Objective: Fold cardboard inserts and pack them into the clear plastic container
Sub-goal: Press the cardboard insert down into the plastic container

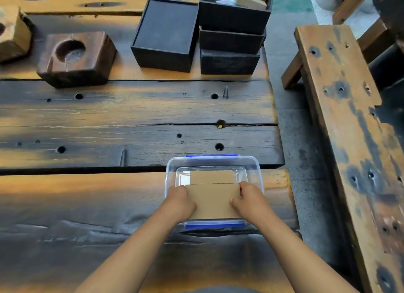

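While the clear rectangular plastic container with blue clips (pixel 256 169) sits at the near right edge of the scorched wooden table (pixel 131 117), you hold a flat brown cardboard insert (pixel 212 202) over its near half. Left hand (pixel 179 202) grips the insert's left edge, fingers curled; right hand (pixel 251 202) pinches the right edge, thumb on top. A second brown cardboard piece (pixel 212 176) lies inside, just beyond. Black square boxes (pixel 166 34) stand well apart.

Clear plastic container (pixel 169 172), open-topped and upright at the near right of the table (pixel 131 113), with blue latches (pixel 215 225) on near and far rims. Inside, toward the far wall, far cardboard insert (pixel 212 176), brown and flat. Over the near half, near cardboard insert (pixel 213 202), brown, larger, roughly level, gripped at left and right ends.
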Action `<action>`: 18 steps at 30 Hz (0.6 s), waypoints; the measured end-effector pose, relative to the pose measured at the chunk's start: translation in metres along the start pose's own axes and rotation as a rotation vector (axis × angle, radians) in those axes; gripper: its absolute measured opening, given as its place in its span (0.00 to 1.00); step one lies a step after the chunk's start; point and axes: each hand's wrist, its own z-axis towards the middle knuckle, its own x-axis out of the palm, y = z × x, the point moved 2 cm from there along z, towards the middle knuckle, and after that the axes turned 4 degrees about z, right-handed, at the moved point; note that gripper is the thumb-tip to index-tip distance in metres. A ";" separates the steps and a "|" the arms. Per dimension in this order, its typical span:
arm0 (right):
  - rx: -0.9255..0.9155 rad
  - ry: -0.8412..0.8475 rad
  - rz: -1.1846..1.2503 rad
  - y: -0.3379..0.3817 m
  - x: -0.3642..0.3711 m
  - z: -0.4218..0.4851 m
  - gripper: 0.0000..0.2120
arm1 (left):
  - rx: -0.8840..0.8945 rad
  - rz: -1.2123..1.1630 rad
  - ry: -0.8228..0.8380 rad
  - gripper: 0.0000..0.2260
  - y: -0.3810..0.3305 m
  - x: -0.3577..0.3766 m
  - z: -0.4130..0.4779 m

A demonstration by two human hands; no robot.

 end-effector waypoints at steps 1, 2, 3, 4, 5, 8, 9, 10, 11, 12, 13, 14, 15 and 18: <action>0.002 0.002 -0.003 0.000 0.001 0.001 0.09 | -0.001 0.000 0.002 0.16 0.000 0.000 0.000; 0.005 0.005 -0.006 0.000 0.001 0.001 0.09 | -0.004 0.000 0.004 0.16 0.000 0.001 0.001; 0.008 0.006 -0.013 0.000 0.001 0.002 0.10 | -0.006 0.001 0.007 0.17 0.001 0.001 0.001; 0.010 0.009 -0.020 0.000 0.002 0.002 0.11 | -0.008 0.003 0.009 0.17 0.000 0.002 0.002; 0.014 0.012 -0.025 0.000 0.002 0.002 0.12 | -0.010 0.003 0.010 0.17 0.000 0.002 0.002; 0.021 0.023 -0.037 0.000 0.003 0.003 0.13 | -0.012 0.005 0.009 0.17 0.000 0.003 0.004; 0.021 0.023 -0.041 0.000 0.004 0.003 0.13 | -0.013 0.004 0.009 0.17 0.000 0.003 0.004; 0.022 0.024 -0.042 0.000 0.004 0.004 0.13 | -0.015 0.001 0.011 0.16 0.000 0.003 0.004; 0.024 0.024 -0.041 0.000 0.004 0.004 0.13 | -0.018 -0.003 0.014 0.16 0.001 0.003 0.005; 0.027 0.028 -0.040 0.000 0.005 0.004 0.14 | -0.020 -0.004 0.017 0.16 0.000 0.003 0.005; 0.029 0.034 -0.039 0.000 0.005 0.004 0.14 | -0.022 -0.003 0.020 0.16 0.000 0.003 0.006; 0.032 0.042 -0.036 0.000 0.006 0.004 0.14 | -0.023 -0.002 0.023 0.16 0.000 0.004 0.006; 0.037 0.050 -0.029 0.000 0.006 0.005 0.15 | -0.025 -0.004 0.025 0.16 0.000 0.004 0.007; 0.058 0.075 -0.019 0.000 0.007 0.006 0.14 | -0.041 -0.013 0.042 0.16 0.001 0.005 0.008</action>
